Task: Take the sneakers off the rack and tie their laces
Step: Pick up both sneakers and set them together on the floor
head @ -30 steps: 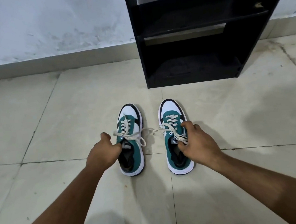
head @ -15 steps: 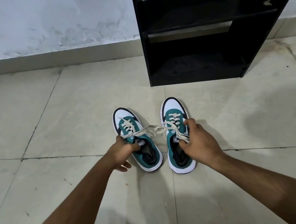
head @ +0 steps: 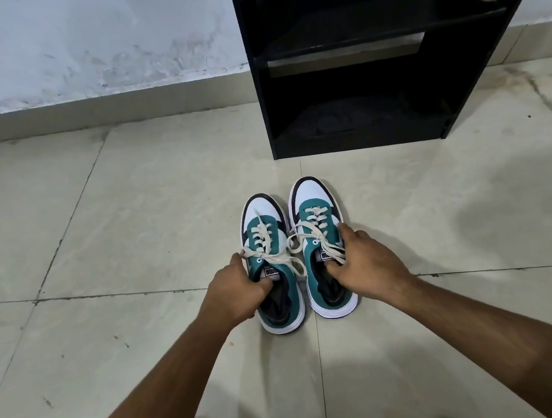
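Left hand (head: 234, 295) grips left sneaker (head: 273, 263) collar; right hand (head: 367, 260) grips right sneaker (head: 318, 238); sneakers side-by-side, near rack (head: 372, 64).

Scuffed white wall (head: 83, 42) with skirting (head: 90, 115) above beige tiled floor (head: 116, 207)

Pale tiled floor (head: 134, 222) with dark grout lines. Two green-white sneakers (head: 275, 269) side by side on it, almost touching. Black rack (head: 359, 106) stands behind, by wall.
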